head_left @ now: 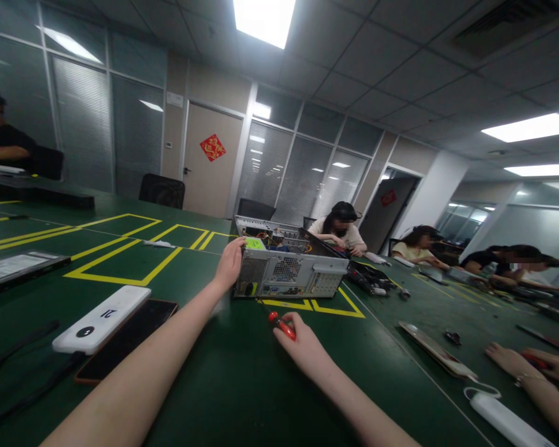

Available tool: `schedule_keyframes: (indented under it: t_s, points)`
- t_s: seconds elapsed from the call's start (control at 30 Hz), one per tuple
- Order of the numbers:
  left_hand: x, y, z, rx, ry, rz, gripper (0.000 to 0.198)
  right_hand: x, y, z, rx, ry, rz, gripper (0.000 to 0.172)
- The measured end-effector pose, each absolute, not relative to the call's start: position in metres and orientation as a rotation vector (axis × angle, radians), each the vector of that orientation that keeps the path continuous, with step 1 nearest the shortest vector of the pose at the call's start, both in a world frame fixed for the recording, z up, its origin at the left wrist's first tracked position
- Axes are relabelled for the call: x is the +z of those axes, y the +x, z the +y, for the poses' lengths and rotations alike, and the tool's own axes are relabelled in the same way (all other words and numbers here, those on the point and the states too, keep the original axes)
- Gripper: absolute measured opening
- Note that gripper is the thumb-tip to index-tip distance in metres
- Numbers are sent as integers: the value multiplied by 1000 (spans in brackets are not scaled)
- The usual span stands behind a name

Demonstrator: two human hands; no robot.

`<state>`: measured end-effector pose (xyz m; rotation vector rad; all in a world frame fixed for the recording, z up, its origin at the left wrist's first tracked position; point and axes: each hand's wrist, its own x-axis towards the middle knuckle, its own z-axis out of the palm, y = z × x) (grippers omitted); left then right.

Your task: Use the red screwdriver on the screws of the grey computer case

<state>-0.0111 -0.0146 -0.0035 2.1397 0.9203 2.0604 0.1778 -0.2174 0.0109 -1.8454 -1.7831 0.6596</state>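
Observation:
An opened desktop computer case [302,268] lies on the green table with its rear panel toward me, showing a fan grille, ports and slot covers. My left hand [230,261] grips its top left corner beside a yellow-green label [254,243]. In front of the case, my right hand [300,341] is closed round the red handle of a screwdriver [286,329]. The thin shaft points up and left toward the bottom edge of the rear panel. Whether its tip touches the case I cannot tell.
At left are a white power bank [116,316], a dark phone [130,347] and a hard drive [18,270]. Another phone [435,349] and white power bank [507,419] lie at right, near a co-worker's hands [507,363]. Other people sit around the table.

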Motion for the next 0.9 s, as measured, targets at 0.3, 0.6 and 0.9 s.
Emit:
schedule_keyframes:
  t_s: [0.3, 0.6, 0.9]
  points:
    - [-3, -12, -14, 2054, 2144, 925, 38, -8, 174, -213, 1899, -1239, -555, 27]
    - [-3, -12, -15, 2055, 2146, 924, 38, -15, 180, -208, 2073, -988, -184, 28]
    - [-3, -11, -15, 2058, 2149, 920, 38, -6, 181, -208, 2103, -1072, -126, 27]
